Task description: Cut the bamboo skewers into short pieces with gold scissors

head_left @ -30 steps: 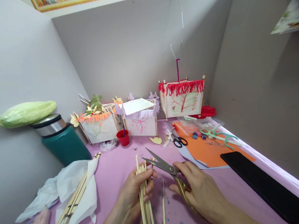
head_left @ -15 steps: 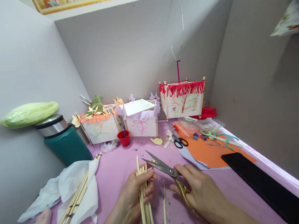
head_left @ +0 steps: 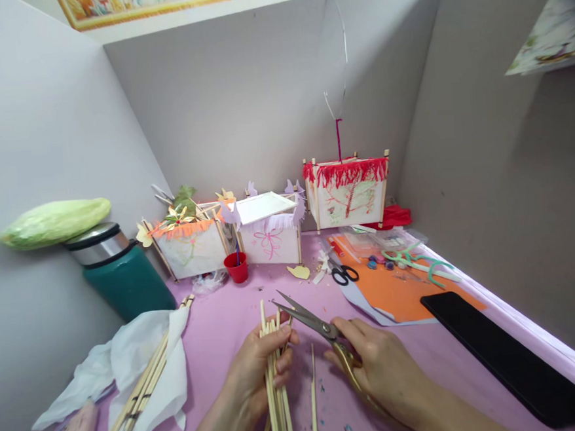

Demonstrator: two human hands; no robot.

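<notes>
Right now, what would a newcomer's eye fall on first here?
Probably the gold-handled scissors, open in the right hand at front center, near the pale sticks in the left hand. Next might come the red-fringed box at back right and the green vegetable atop the teal bottle at left.

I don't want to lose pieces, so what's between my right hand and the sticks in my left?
In the head view, a loose stick and dark specks lie there, and the open scissors reach across.

Beyond our gold scissors (head_left: 329, 331) we can cross the tablecloth (head_left: 244, 302) toward the cup (head_left: 236, 269); sticks (head_left: 276, 407) block their left, a black slab (head_left: 504, 354) their right.
</notes>
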